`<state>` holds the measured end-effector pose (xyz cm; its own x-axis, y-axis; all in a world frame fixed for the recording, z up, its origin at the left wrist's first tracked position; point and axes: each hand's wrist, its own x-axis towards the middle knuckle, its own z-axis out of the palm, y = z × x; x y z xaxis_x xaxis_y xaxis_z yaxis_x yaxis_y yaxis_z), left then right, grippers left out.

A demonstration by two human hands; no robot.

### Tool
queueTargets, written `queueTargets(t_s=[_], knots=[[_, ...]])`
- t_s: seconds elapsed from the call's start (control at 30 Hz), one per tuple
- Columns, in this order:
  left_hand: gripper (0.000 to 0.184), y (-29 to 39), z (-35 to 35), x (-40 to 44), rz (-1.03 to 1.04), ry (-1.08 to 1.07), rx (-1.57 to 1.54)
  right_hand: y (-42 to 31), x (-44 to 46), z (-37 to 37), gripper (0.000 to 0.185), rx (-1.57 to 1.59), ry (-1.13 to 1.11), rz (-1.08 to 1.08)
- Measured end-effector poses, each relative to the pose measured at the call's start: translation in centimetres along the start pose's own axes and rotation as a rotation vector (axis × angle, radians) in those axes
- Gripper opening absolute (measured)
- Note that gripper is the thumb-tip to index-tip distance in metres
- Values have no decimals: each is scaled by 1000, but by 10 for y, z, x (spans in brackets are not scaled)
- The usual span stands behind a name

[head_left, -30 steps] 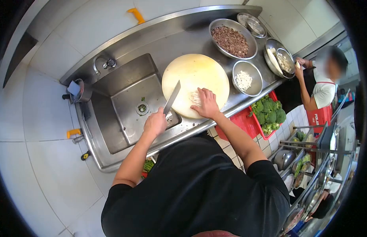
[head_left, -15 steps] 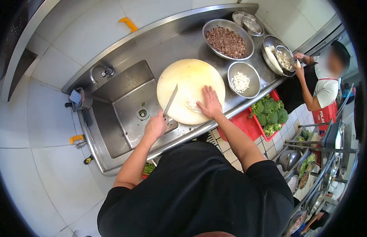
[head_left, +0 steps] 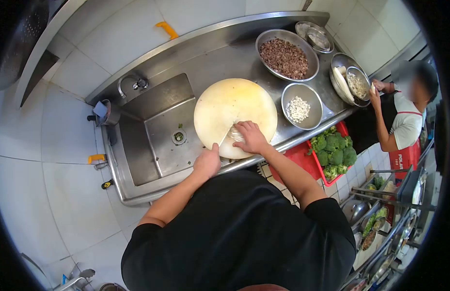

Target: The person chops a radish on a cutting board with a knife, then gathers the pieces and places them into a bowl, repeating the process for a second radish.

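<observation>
My left hand (head_left: 207, 162) is closed round the handle of a knife (head_left: 226, 135), whose blade is seen edge-on and points up and right over the round cutting board (head_left: 225, 102). Its tip reaches the pale food (head_left: 236, 134) near the board's lower edge. Over the right side of that food lies my right hand (head_left: 251, 137), fingers bent and close together, pressing on it. The fingertips are beside the blade; part of the food is hidden beneath them.
A sink (head_left: 171, 140) lies left of the board. To the right are bowls of brown chopped food (head_left: 284, 58) and white pieces (head_left: 298, 109). Broccoli (head_left: 335, 153) fills a red crate below the counter edge. A co-worker (head_left: 404, 111) stands at the far right beside another bowl (head_left: 342, 87).
The knife has turned edge-on and moved right to the food, with my left hand following. My right hand has drawn its spread fingers together and come down onto the food.
</observation>
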<state>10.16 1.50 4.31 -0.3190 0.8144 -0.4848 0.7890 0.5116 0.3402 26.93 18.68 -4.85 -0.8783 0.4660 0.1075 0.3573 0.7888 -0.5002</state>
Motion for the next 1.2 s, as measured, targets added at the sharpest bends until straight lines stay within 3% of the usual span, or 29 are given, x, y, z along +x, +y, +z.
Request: queueTargets(t_s=[0.07, 0.23, 0.37, 0.57, 0.67, 0.77, 0.97, 1.2], knots=[[24, 6, 9, 0, 28, 2, -5, -5, -9, 7, 80, 6, 46, 16], [25, 0, 5, -5, 7, 54, -63, 0, -21, -8, 74, 128, 33, -8], [24, 3, 2, -5, -36, 54, -58, 10, -20, 7, 67, 55, 52, -81], [23, 5, -5, -1, -53, 96, -30, 1, -8, 15, 69, 12, 47, -6], [23, 1, 8, 4, -63, 78, -10, -13, -15, -5, 63, 75, 165, -38], [24, 3, 7, 3, -71, 80, -32, -3, -8, 6, 44, 232, 302, -126], [24, 11, -16, -26, -35, 120, -1, -5, 9, -1, 17, 325, 225, -103], [24, 8, 8, -18, -93, 56, -41, -5, 10, 4, 17, 292, 171, -47]])
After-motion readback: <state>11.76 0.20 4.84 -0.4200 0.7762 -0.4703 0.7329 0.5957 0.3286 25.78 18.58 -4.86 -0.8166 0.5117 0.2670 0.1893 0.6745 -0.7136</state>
